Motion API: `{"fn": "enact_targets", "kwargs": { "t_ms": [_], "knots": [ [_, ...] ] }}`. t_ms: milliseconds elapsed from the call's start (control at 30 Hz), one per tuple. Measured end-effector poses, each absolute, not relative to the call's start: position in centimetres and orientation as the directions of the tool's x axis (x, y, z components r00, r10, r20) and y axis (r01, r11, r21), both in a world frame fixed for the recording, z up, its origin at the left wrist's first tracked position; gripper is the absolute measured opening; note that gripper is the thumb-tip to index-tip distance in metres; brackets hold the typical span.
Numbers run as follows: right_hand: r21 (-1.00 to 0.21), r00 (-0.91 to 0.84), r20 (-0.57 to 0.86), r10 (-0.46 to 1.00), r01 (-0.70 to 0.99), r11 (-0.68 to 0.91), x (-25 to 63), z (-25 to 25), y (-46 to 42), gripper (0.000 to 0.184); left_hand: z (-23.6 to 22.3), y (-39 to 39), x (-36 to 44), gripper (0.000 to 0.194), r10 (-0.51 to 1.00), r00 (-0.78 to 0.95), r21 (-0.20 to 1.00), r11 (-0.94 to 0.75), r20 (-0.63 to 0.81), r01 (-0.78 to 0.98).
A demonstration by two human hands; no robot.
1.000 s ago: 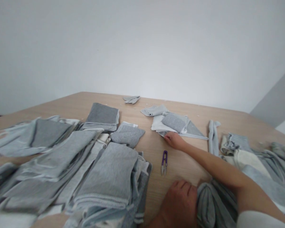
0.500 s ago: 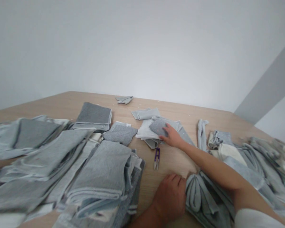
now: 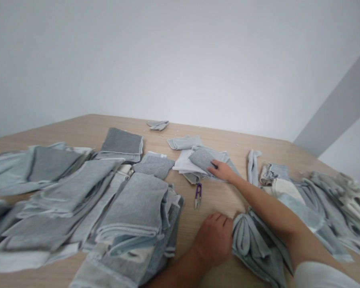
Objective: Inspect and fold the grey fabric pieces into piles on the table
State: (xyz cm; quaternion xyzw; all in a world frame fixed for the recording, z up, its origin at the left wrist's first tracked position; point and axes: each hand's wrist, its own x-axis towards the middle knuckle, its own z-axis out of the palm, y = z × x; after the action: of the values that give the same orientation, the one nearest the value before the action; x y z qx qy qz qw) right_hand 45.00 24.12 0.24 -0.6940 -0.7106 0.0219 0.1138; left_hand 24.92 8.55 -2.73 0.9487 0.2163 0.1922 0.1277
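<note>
My right hand (image 3: pixel 223 171) reaches far across the wooden table (image 3: pixel 78 132) and lies with its fingers flat on a small pile of grey and white cloths (image 3: pixel 198 160). My left hand (image 3: pixel 214 239) sits near the front edge, its fingers curled against a bunched light grey cloth (image 3: pixel 255 244) that lies under my right forearm. A pair of purple-handled thread snips (image 3: pixel 198 195) lies on the bare wood between my two hands.
Large heaps of grey folded towels (image 3: pixel 132 216) fill the left half. A dark grey folded towel (image 3: pixel 121 142) and a small scrap (image 3: pixel 157 125) lie further back. A rolled cloth (image 3: pixel 252 166) and more crumpled towels (image 3: pixel 327 192) lie to the right.
My right hand moved from the near edge of the small pile onto its top and drew the pile toward me. My left hand has stayed by the bunched cloth.
</note>
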Motion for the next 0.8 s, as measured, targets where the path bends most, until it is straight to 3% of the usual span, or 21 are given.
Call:
{"fn": "enact_targets", "kwargs": {
  "t_ms": [167, 333, 567, 800],
  "knots": [
    [-0.119, -0.041, 0.137, 0.99, 0.991, 0.058, 42.7, 0.1, 23.3, 0.062, -2.6, 8.5, 24.9, 0.017, 0.459, 0.827, 0.323, -0.875, 0.324, 0.36],
    [-0.134, -0.064, 0.14, 0.988, 0.988, 0.083, 42.2, 0.6, 23.8, 0.041, -2.6, 8.5, 24.8, 0.016, 0.454, 0.82, 0.334, -0.878, 0.349, 0.344],
    [-0.294, 0.118, 0.275, 0.954, 0.955, -0.034, 43.5, 2.8, 22.9, 0.027, -2.7, 8.3, 24.7, 0.015, 0.485, 0.762, 0.419, -0.854, 0.43, 0.308],
    [-0.531, 0.317, 0.527, 0.789, 0.847, 0.015, 40.3, 4.2, 16.7, 0.042, -2.6, 8.6, 24.4, 0.031, 0.615, 0.521, 0.623, -0.759, 0.592, 0.188]
  ]
}}
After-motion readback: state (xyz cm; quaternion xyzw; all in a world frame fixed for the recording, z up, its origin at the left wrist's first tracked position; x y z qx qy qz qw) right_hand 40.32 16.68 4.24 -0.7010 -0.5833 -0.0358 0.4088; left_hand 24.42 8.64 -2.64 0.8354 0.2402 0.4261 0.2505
